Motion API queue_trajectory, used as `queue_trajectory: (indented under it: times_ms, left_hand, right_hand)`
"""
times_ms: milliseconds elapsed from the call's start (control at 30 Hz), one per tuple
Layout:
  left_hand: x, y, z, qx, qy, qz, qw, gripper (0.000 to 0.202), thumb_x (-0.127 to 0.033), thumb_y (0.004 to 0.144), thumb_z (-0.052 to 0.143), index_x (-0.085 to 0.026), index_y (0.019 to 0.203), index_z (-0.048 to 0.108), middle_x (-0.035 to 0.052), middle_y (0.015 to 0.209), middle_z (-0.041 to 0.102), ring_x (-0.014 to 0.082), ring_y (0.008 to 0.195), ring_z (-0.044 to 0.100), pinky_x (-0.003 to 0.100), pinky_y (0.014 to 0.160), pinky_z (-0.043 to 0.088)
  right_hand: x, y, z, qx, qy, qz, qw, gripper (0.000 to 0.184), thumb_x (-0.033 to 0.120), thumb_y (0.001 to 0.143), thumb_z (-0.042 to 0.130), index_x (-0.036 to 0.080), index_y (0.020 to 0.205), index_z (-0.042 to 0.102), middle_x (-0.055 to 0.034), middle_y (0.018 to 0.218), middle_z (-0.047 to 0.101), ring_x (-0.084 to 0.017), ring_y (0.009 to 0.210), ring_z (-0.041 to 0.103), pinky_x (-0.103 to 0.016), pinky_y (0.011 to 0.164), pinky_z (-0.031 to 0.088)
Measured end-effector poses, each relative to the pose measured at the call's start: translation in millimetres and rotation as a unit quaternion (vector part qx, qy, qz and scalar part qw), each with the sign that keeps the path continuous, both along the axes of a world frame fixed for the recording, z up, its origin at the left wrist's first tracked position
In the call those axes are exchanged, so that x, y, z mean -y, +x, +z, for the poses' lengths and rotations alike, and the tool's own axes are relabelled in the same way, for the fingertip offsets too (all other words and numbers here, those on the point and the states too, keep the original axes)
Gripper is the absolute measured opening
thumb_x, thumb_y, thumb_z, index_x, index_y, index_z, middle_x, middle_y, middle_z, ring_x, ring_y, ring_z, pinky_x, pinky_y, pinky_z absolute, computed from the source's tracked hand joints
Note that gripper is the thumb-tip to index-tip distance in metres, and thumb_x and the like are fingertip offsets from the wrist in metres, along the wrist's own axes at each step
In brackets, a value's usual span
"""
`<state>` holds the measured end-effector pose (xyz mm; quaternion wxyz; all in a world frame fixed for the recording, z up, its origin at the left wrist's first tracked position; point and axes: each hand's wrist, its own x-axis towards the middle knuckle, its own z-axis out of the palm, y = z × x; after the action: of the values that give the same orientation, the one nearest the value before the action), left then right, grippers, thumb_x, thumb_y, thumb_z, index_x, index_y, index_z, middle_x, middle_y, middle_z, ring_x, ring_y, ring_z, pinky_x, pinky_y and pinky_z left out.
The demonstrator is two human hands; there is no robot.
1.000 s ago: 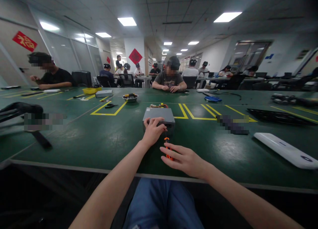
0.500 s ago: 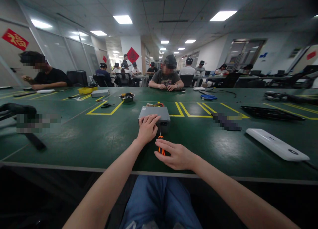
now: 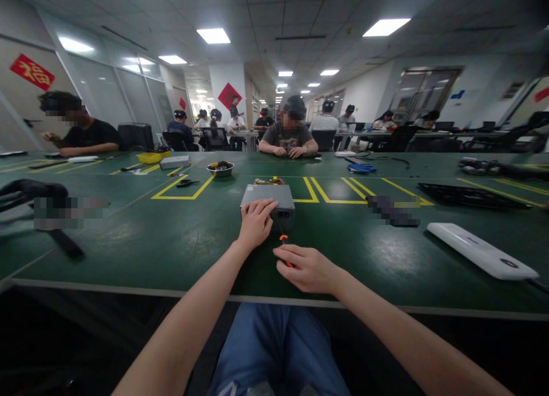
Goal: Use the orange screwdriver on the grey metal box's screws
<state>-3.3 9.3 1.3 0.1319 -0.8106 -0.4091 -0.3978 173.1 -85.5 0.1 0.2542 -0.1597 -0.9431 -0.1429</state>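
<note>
Shifted over the orange screwdriver point(image 3: 283, 239), my right grip point(image 3: 306, 268) hides its handle, clamped or not I can't tell; my left grip point(image 3: 256, 223) lies open on the grey power supply point(image 3: 274, 195).

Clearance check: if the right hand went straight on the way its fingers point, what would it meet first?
The right hand would meet the orange-handled screwdriver first, right at its fingertips; depth is unclear, so they may already touch. Next in line is the left wrist.
</note>
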Motion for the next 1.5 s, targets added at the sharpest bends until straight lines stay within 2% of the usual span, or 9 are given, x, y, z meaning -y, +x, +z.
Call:
queue_trajectory:
  times_ms: [167,300,400,533,700,833,1067,1333,1500]
  left_hand:
    - [0,0,0.7,0.001,0.001,-0.001,1.000,0.041,-0.014,0.083,0.043,-0.030,0.120,0.052,0.0006,0.125,0.056,0.0195,0.115,0.045,0.040,0.097,0.025]
    - [-1,0,-0.1,0.003,-0.003,-0.004,1.000,0.042,-0.014,0.082,0.044,-0.030,0.121,0.052,0.0009,0.125,0.055,0.0202,0.115,0.045,0.041,0.097,0.024]
    - [-1,0,-0.4,0.009,-0.003,-0.004,1.000,0.042,-0.014,0.082,0.044,-0.030,0.120,0.052,0.0010,0.125,0.055,0.0203,0.115,0.045,0.040,0.097,0.025]
    - [1,0,0.8,0.007,0.000,-0.007,1.000,0.041,-0.015,0.083,0.044,-0.030,0.120,0.052,0.0004,0.125,0.055,0.0197,0.114,0.045,0.040,0.097,0.025]
    - [1,0,0.8,0.004,0.000,-0.003,1.000,0.042,-0.015,0.082,0.045,-0.030,0.120,0.051,0.0006,0.125,0.055,0.0200,0.115,0.045,0.040,0.097,0.025]
    - [0,1,-0.1,0.006,-0.003,-0.003,1.000,0.042,-0.015,0.082,0.045,-0.030,0.121,0.051,0.0012,0.124,0.055,0.0204,0.115,0.045,0.041,0.097,0.025]
    - [0,1,0.2,0.012,-0.004,-0.005,1.000,0.041,-0.016,0.082,0.045,-0.030,0.121,0.051,0.0020,0.124,0.056,0.0211,0.114,0.045,0.042,0.097,0.025]
    - [0,1,0.4,0.008,-0.001,-0.004,1.000,0.040,-0.016,0.083,0.044,-0.029,0.120,0.052,0.0013,0.124,0.056,0.0202,0.114,0.045,0.040,0.096,0.025]
    - [0,1,0.8,0.005,0.001,-0.001,1.000,0.037,-0.018,0.085,0.044,-0.029,0.119,0.052,0.0016,0.125,0.055,0.0201,0.114,0.045,0.040,0.096,0.025]
  right_hand:
    - [4,-5,9.0,0.007,-0.034,-0.007,0.999,0.026,0.022,0.084,0.047,0.013,0.108,0.053,-0.0212,0.127,0.048,-0.028,0.123,0.042,-0.042,0.091,0.048]
    - [5,-6,8.2,0.010,-0.037,-0.021,0.999,0.030,0.024,0.085,0.048,0.010,0.112,0.051,-0.0224,0.130,0.046,-0.029,0.131,0.031,-0.045,0.097,0.042]
    - [3,-5,4.7,0.005,-0.014,-0.031,0.999,0.031,0.031,0.087,0.050,0.016,0.114,0.053,-0.0167,0.124,0.054,-0.027,0.122,0.044,-0.043,0.094,0.045]
    - [1,-3,1.3,-0.011,-0.028,-0.033,0.999,0.030,0.036,0.086,0.052,0.020,0.112,0.055,-0.0124,0.113,0.061,-0.021,0.093,0.060,-0.037,0.080,0.051]
    - [2,-3,-0.5,-0.055,-0.055,-0.032,0.996,0.038,0.041,0.083,0.055,0.013,0.108,0.055,-0.0182,0.108,0.059,-0.026,0.097,0.060,-0.036,0.074,0.053]
    - [4,-3,0.5,-0.056,-0.065,-0.027,0.996,0.032,0.036,0.085,0.051,0.016,0.110,0.054,-0.0159,0.112,0.057,-0.023,0.099,0.059,-0.034,0.076,0.052]
    - [3,-2,-0.5,-0.045,-0.072,-0.026,0.996,0.032,0.040,0.083,0.056,0.021,0.109,0.056,-0.0137,0.112,0.057,-0.021,0.089,0.063,-0.032,0.075,0.051]
    - [3,2,-3.3,-0.095,-0.077,-0.009,0.992,0.038,0.028,0.084,0.050,0.013,0.118,0.041,-0.0224,0.122,0.051,-0.025,0.103,0.059,-0.035,0.077,0.052]
    - [3,1,0.2,-0.051,-0.021,-0.056,0.997,0.038,0.036,0.086,0.051,0.019,0.119,0.047,-0.0173,0.117,0.052,-0.017,0.076,0.061,-0.030,0.066,0.051]
